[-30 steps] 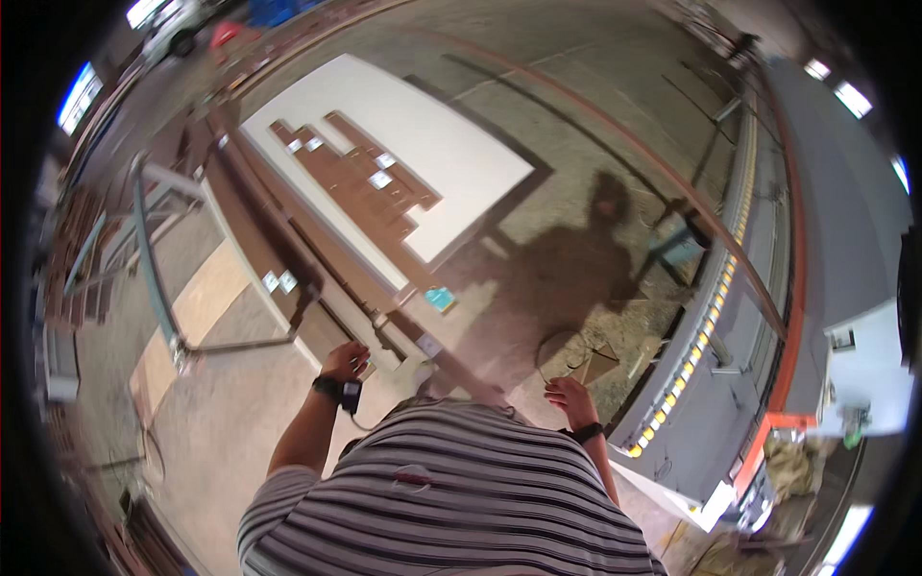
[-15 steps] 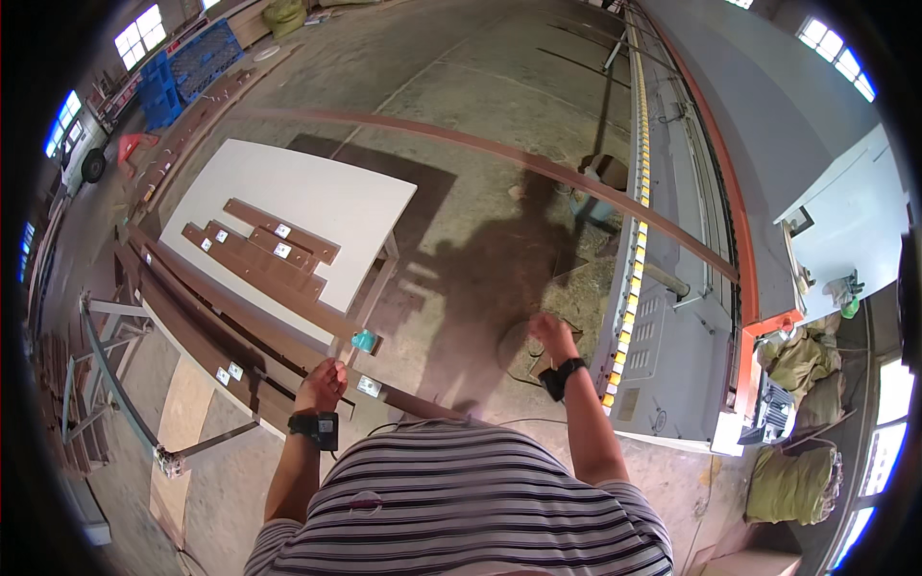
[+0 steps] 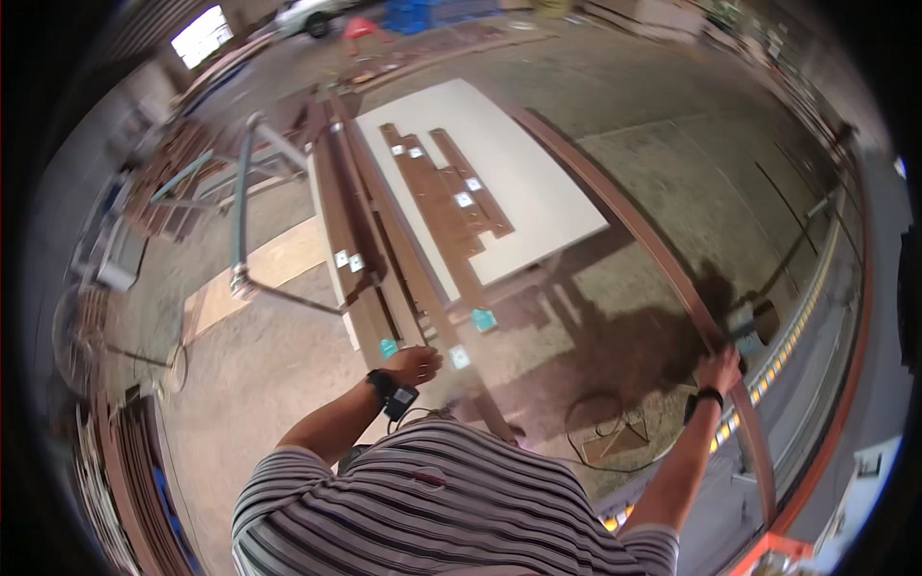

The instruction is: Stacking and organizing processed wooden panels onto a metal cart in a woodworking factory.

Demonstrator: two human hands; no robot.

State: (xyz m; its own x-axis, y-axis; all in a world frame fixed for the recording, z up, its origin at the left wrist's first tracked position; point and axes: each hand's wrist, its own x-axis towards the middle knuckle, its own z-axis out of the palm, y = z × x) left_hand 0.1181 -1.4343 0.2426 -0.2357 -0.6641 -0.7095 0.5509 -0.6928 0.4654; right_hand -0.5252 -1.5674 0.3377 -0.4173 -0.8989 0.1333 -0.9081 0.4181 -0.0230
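Observation:
My right hand (image 3: 720, 367) is closed round a long narrow brown board (image 3: 663, 257), which runs from beyond the white panel to the grey machine at the right. My left hand (image 3: 415, 365) hangs with loosely bent fingers, nothing visible in it, by the near ends of the stacked long brown boards (image 3: 363, 305). Beside it a brown strip with a white label (image 3: 459, 357) extends toward my body. Shorter brown boards (image 3: 423, 197) with white labels lie on a large white panel (image 3: 549, 182). A teal tag (image 3: 482, 320) sits at one board's near end.
A grey-blue metal frame (image 3: 242, 206) stands left of the stack. The machine's yellow-and-white edge strip (image 3: 789, 338) runs along the right, with an orange rail (image 3: 850, 422) beyond. A cable (image 3: 597, 461) lies on the floor. More boards (image 3: 134, 480) are at lower left.
The view has swung left. My right hand has moved outward from near my body and taken hold of the long narrow board. My left hand remains near the stacked boards' ends, its fingers looser.

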